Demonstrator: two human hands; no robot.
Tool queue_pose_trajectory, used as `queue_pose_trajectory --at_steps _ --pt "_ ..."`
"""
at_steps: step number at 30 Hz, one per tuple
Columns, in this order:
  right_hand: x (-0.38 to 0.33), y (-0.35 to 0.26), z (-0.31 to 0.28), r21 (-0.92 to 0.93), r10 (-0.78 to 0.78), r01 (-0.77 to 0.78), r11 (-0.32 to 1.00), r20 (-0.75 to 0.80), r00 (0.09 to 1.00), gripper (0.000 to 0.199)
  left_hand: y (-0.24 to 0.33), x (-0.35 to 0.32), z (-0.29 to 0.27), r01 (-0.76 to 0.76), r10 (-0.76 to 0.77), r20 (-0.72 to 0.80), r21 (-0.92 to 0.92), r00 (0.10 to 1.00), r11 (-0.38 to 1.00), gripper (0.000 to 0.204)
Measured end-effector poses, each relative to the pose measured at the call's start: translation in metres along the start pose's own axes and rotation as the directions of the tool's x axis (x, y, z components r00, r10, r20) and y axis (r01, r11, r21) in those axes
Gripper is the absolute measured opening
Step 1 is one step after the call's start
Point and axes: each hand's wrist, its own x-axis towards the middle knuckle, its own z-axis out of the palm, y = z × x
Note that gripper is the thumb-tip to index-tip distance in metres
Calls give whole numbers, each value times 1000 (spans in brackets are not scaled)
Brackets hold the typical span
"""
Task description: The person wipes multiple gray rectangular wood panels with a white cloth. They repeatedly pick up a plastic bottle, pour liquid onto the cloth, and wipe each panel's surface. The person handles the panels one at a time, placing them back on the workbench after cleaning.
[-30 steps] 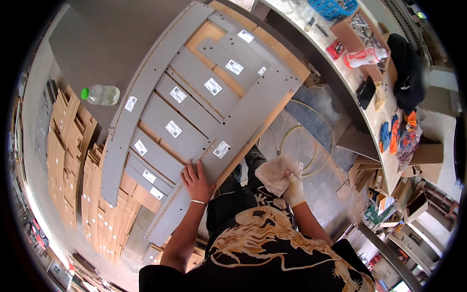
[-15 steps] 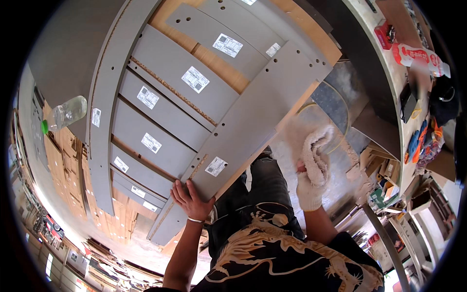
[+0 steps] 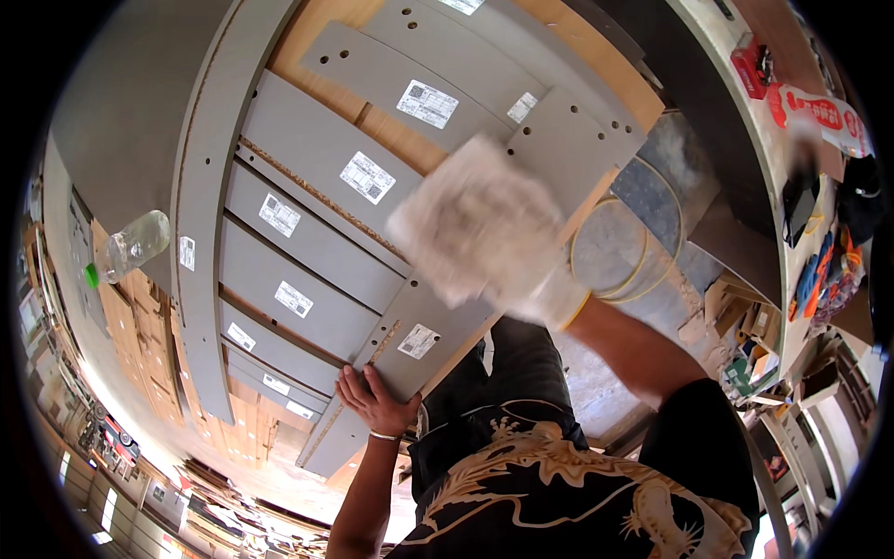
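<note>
My bare left hand [image 3: 378, 402] rests with its fingers laid out on the near grey board [image 3: 452, 317], close to a white label and a bare chipboard groove. My right hand [image 3: 548, 293], in a white glove, grips a fluffy beige cloth [image 3: 477, 216] over the upper part of the same board. Motion blurs the cloth, and it covers most of the gloved fingers. Whether it touches the surface I cannot tell. Beyond the near board lie several grey panels [image 3: 298, 252] with white labels, side by side. A long grey board [image 3: 197, 186] borders them on the left.
At the left lies a clear bottle [image 3: 138, 244] with a green cap. A yellow hose [image 3: 643, 265] loops on the floor to the right. The bench [image 3: 736, 84] at the far right carries a red box [image 3: 748, 65] and gloves [image 3: 813, 275]. Wooden boards [image 3: 140, 335] stand at far left.
My right hand has swung the cloth from beside my legs up and left, over the near board. My left hand stays on the same board. The whole view has shifted slightly.
</note>
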Motion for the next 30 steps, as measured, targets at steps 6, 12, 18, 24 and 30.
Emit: queue_pose_trajectory --at_steps 6,12,18,24,30 --pt "-10 94 -19 60 295 -289 955 -219 930 39 1 6 1 -20 20 -2 1 1000 1000 115" --pt "-111 -86 52 523 3 -99 847 182 983 62 4 4 -2 -26 26 1 -11 1000 1000 112" --pt "-142 -65 72 500 -95 58 864 50 994 65 4 4 -1 -49 50 -15 19 999 999 113" --pt "-82 97 5 115 302 -280 953 -319 898 50 4 6 1 -58 59 -15 28 998 998 116" --pt "-57 76 1 81 528 -556 827 -453 718 50 2 4 -4 -53 53 0 12 999 999 115"
